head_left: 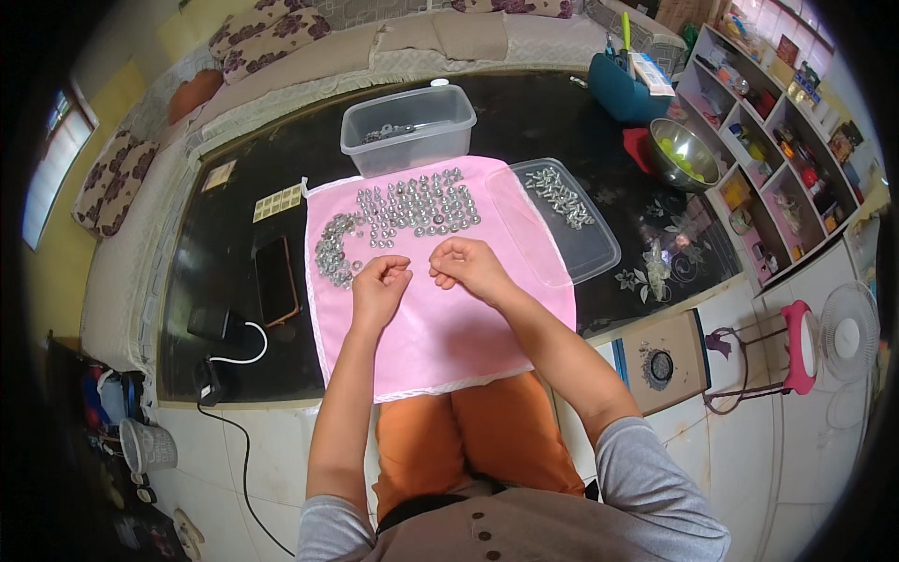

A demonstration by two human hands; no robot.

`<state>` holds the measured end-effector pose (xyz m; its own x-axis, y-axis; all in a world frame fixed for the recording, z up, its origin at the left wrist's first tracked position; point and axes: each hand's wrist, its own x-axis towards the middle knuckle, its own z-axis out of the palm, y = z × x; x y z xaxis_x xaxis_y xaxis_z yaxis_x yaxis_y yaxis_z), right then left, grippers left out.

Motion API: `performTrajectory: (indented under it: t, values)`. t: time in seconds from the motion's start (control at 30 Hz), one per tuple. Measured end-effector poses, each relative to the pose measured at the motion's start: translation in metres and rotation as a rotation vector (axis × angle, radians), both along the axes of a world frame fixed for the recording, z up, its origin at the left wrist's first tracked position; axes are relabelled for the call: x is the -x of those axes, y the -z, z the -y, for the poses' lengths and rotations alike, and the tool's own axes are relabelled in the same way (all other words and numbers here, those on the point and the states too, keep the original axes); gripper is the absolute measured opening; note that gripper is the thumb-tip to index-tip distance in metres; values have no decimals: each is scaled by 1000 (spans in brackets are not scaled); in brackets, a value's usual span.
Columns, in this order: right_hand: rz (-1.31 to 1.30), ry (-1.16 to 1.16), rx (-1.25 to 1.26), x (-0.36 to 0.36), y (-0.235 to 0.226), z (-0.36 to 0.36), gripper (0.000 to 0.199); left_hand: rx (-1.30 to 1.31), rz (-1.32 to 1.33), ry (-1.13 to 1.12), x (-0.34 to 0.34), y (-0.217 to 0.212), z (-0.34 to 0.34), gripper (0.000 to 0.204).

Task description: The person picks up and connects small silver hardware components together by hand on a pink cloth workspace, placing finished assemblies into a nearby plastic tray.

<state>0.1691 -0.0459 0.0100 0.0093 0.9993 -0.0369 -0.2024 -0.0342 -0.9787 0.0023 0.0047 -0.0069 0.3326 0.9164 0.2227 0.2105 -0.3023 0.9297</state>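
On a pink cloth (pixel 449 347) in front of me, small silvery metal pieces (pixel 417 201) stand in rows. To their left lies a loose heap of round silvery metal pieces (pixel 333 251). My left hand (pixel 382 284) hovers near the lower end of that heap, fingers curled and pinched together. Facing it across a small gap, my right hand (pixel 465 266) is just below the rows, also closed with the fingertips together. Whatever either hand holds, if anything, is too small to make out. Many small silvery screws (pixel 559 197) lie on a clear plastic lid at the right.
Behind the cloth stands a clear plastic tub (pixel 407 150) with some dark metal pieces inside. A phone (pixel 276 281) and a charger with a white cable (pixel 220 325) lie at the left. A steel bowl (pixel 682 155) and teal holder (pixel 623 94) stand at the far right.
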Motion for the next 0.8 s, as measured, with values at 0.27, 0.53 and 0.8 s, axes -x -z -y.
performTrajectory:
  t: [0.27, 0.53, 0.8]
  values:
    - [651, 415, -138, -97, -33, -9, 7, 40, -5, -20, 2, -2, 1, 14]
    - [1368, 433, 17, -145, -46, -29, 6, 14, 5, -29, -1, -2, 1, 11]
    - [1676, 477, -74, -147, -27, -43, 12, -5, 29, -30, 2, -5, 2, 11]
